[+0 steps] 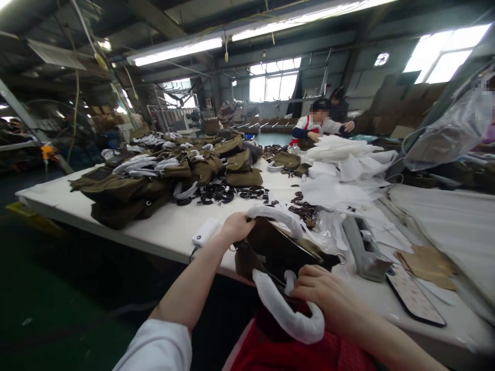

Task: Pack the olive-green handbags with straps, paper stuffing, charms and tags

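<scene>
An olive-brown bag [247, 260] stands tilted at the table's near edge, its dark inside showing. It has two handles wrapped in white material, one arching over the far side and the other [270, 304] hanging toward me. My left hand [238, 226] is closed on the bag's left end, by the root of the far handle. With bent fingers my right hand [315, 286] grips the near rim beside the near handle. A metal ring shows at the bag's right end.
Piled olive bags [127, 190] cover the table's left part, with black rings [216, 195] before them. Right are white sheets [340, 154], a grey tape dispenser [361, 247] and a phone [415, 296]. A white device [204, 232] lies left. Two people stand beyond the table.
</scene>
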The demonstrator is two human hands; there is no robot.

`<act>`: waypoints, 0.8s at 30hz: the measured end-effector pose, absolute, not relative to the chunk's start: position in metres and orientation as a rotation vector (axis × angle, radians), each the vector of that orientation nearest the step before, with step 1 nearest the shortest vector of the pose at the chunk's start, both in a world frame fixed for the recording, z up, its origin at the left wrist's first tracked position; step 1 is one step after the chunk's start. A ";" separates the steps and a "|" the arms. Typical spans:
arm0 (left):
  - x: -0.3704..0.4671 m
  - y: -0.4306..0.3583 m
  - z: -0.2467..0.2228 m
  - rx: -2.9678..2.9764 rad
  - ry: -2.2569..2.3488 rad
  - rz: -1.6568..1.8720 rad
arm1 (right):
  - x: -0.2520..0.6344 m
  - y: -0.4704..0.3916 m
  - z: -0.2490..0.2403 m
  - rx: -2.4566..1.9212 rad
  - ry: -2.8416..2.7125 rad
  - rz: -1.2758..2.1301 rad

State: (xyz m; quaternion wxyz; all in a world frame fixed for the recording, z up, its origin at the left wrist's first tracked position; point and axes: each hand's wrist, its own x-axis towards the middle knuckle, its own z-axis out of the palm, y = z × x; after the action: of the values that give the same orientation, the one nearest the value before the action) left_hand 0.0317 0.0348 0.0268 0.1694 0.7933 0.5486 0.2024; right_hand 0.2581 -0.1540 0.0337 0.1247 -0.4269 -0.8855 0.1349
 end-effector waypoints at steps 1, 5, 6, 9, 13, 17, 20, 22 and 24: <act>0.031 0.034 0.026 2.265 1.496 0.568 | 0.260 -0.152 0.034 -1.264 -2.576 0.397; 0.023 0.036 0.022 2.163 1.335 0.534 | 0.270 -0.144 0.036 -1.367 -2.500 0.368; 0.021 0.037 0.021 2.137 1.327 0.534 | 0.272 -0.143 0.036 -1.372 -2.489 0.359; 0.019 0.040 0.020 2.120 1.314 0.556 | 0.278 -0.144 0.033 -1.356 -2.460 0.305; 0.021 0.038 0.023 2.071 1.397 0.668 | 0.301 -0.153 0.023 -1.384 -2.291 0.102; 0.016 0.040 0.033 2.039 1.596 0.868 | 0.341 -0.173 0.006 -1.555 -1.989 -0.007; 0.008 0.048 0.040 2.111 1.867 1.001 | 0.369 -0.194 -0.014 -1.705 -1.818 0.122; 0.006 0.052 0.043 2.163 2.005 1.053 | 0.382 -0.207 -0.029 -1.780 -1.735 0.223; 0.007 0.052 0.045 2.209 2.007 1.112 | 0.391 -0.218 -0.042 -1.824 -1.661 0.276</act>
State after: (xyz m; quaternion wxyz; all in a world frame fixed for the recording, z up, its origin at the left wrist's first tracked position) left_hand 0.0074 0.0519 0.0452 -0.0216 0.6933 0.6301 0.3491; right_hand 0.3907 -0.2179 -0.0422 0.3237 -0.6953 -0.6330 0.1053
